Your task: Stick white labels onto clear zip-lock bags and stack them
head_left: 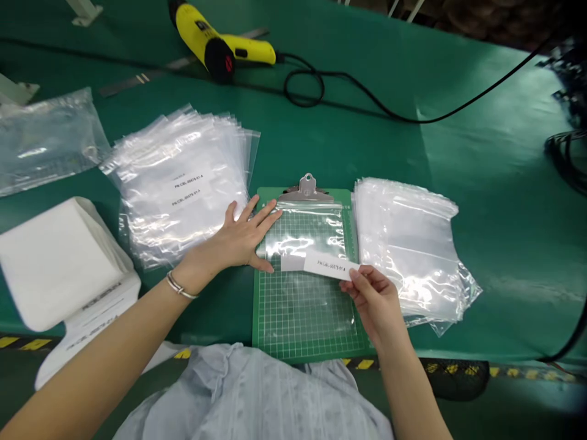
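A clear plastic bag [316, 305] lies on a green gridded clipboard [270, 348], its top edge just below the metal clip [307, 189]. My left hand [245, 235] rests with spread fingers at the upper left edge of the bag and board. Between thumb and fingers, my right hand [373, 293] pinches the right end of a white printed label [325, 266], held over the middle of the bag. A pale strip [292, 263] shows just left of the label; whether it is a shadow, a reflection or another piece I cannot tell.
Labelled bags [183, 165] are stacked at the left, and more clear bags [408, 244] at the right. A folded pile of label sheets [55, 263] sits at the lower left. Farther back lie a yellow heat gun [197, 33], its black cord, a metal ruler [123, 84] and another bag [46, 140].
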`<state>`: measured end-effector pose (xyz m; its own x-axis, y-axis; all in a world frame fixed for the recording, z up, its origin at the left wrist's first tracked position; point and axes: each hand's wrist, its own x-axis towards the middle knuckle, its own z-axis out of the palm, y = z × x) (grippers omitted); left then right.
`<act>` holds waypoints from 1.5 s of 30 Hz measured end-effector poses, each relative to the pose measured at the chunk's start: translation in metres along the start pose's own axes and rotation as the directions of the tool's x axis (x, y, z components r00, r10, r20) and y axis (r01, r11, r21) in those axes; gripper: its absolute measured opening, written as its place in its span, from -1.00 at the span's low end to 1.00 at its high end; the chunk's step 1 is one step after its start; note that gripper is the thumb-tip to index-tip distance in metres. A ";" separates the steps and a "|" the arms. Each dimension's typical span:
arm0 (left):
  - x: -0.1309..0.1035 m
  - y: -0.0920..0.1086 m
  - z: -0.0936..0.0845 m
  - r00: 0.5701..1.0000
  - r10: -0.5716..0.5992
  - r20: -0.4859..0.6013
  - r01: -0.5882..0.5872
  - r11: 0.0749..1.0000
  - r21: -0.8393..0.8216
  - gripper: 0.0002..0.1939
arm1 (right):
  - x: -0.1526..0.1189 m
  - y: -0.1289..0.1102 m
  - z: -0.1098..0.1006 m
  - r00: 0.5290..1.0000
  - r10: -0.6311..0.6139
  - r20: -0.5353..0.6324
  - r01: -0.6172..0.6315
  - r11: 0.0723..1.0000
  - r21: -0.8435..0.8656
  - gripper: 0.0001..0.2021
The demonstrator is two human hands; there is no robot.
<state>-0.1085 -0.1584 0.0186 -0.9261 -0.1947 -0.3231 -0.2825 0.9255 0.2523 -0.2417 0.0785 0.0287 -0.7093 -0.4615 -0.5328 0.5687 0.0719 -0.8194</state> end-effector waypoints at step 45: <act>0.003 0.016 -0.017 0.979 -0.081 0.187 0.065 0.994 0.091 0.26 | 0.094 -0.021 0.079 0.987 -0.150 -0.050 0.158 0.911 0.380 -0.87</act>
<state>-0.1200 -0.1496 0.0370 -0.8373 -0.2049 -0.5069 -0.3180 0.9367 0.1467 -0.2875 -0.0367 0.0120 -0.8065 -0.4226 -0.4135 0.5647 -0.3433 -0.7505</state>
